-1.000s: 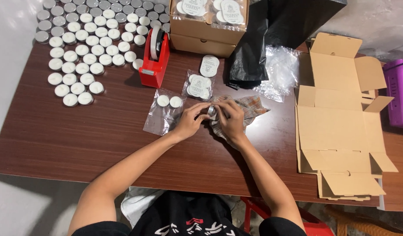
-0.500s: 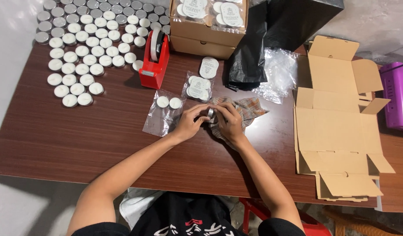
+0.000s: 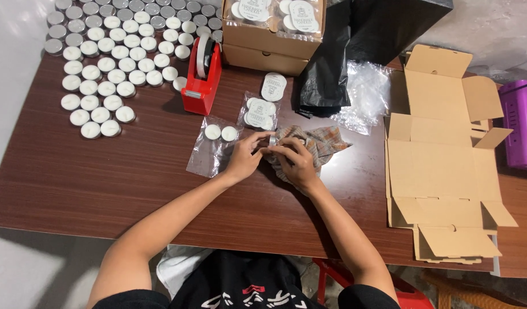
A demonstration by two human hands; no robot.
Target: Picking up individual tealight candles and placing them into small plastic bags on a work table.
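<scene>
Both my hands meet at the middle of the brown table [image 3: 103,183]. My left hand [image 3: 245,158] and my right hand [image 3: 295,161] pinch one small tealight candle in a silver cup [image 3: 272,140] between the fingertips. My right hand also lies on a checked cloth [image 3: 320,146] bunched under it. Just left of my left hand lies a clear plastic bag [image 3: 209,150] with two white tealights inside.
Several loose tealights [image 3: 109,51] cover the far left of the table. A red tape dispenser [image 3: 203,77] stands beside them. Packed bags of tealights [image 3: 259,111] lie behind my hands. A brown box [image 3: 272,37], black bag [image 3: 343,63], clear bags [image 3: 363,94] and unfolded cardboard carton [image 3: 440,166] sit right.
My hands stay together on the tealight at the cloth; the fingers have shifted only slightly. Nothing else on the table has moved.
</scene>
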